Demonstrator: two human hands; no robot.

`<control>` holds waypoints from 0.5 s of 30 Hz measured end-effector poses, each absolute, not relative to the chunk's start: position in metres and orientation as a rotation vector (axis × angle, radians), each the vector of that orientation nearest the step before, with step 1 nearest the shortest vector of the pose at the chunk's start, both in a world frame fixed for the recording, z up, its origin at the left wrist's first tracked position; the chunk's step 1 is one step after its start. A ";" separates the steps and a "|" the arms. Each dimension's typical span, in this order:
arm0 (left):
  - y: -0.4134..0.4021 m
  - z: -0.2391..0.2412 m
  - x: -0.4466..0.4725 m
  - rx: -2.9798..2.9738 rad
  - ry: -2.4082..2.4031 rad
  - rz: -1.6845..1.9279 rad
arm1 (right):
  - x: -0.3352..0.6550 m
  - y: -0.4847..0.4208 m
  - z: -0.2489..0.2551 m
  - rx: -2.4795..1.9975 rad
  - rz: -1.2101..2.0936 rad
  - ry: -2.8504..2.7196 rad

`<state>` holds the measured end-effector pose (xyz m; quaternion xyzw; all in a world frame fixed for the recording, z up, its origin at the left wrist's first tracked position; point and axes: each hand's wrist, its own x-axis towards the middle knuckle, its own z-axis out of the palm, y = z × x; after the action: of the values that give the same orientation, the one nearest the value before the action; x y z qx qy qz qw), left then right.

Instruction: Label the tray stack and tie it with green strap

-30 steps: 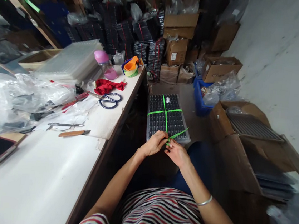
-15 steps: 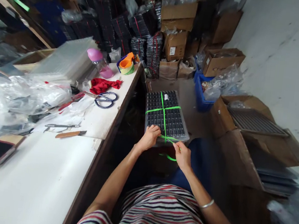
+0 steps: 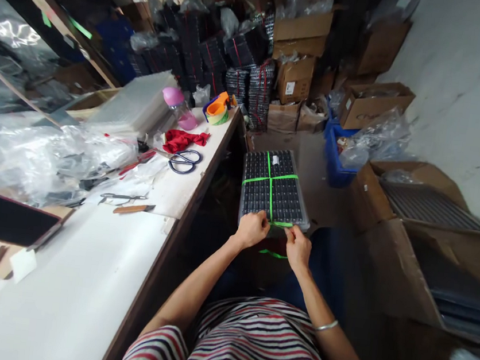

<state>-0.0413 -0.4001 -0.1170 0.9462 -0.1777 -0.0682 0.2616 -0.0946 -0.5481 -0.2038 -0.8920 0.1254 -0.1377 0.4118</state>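
A stack of black trays [image 3: 255,196] in clear plastic lies in front of me, bound crosswise with bright green strapping [image 3: 270,190]. At its near edge, my left hand [image 3: 253,229] is closed in a fist by the vertical strap, with its fingertips partly hidden. My right hand [image 3: 298,249] pinches the green strap at the near right corner. Between the two hands a short length of strap runs along the stack's edge. A loose green tail hangs below. A small white label [image 3: 275,160] sits near the far end of the stack.
On the white workbench [image 3: 98,279] to the left are scissors [image 3: 184,161], a wooden-handled knife [image 3: 133,209], a red cloth [image 3: 185,141], a pink-capped bottle [image 3: 180,108] and tape rolls [image 3: 217,111]. At right stand a blue bin [image 3: 339,173] and open cardboard boxes [image 3: 369,186].
The view has turned slightly left. My left hand has come to the middle strap and closed more tightly. My right hand has moved up nearer the stack's edge.
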 end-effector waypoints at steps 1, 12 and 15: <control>-0.401 -0.115 -0.041 2.566 -0.467 -0.190 | -0.095 -0.550 -0.202 -2.255 -0.345 0.310; -0.384 -0.102 -0.042 2.206 -0.910 -0.362 | -0.134 -0.553 -0.144 -2.295 -0.126 -0.064; -0.390 -0.110 -0.040 2.202 -0.941 -0.346 | -0.116 -0.549 -0.127 -2.258 -0.092 -0.154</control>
<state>-0.0401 -0.3903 -0.1104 0.8515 -0.3639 -0.1338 0.3530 -0.1159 -0.5488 -0.1268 -0.9026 -0.0615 -0.0366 0.4245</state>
